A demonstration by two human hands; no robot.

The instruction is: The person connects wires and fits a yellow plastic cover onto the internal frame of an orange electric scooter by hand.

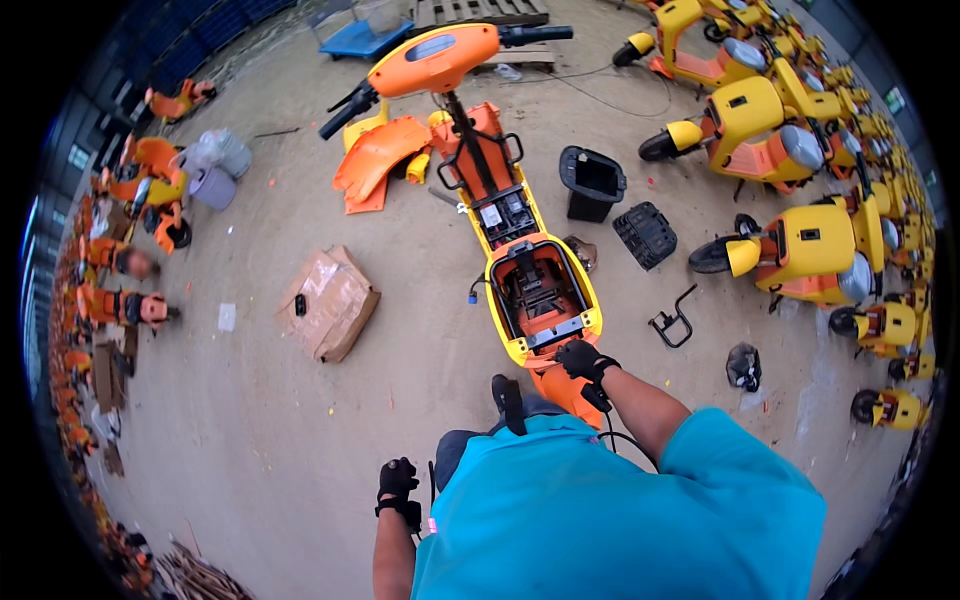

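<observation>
A partly stripped scooter (495, 345) stands upright in front of me, yellow and orange, its open seat bay (541, 285) showing dark parts inside. My right hand (577, 360), in a black glove, is at the rear edge of that bay. Its fingers are bent; anything between them is too small to make out. Off to the left of my body hangs my left hand (397, 480), also gloved in black, away from the scooter. Its fingers are curled closed, and the palm is hidden. Farther forward are the orange handlebar cover (434, 60) and the exposed battery compartment (505, 216).
A flattened cardboard box (328, 304) lies left of the scooter, beyond it loose orange panels (381, 163). On the right are a black bin (592, 182), a black plastic tray (645, 236) and a bent black bar (675, 316). Yellow scooters (815, 247) line the right side.
</observation>
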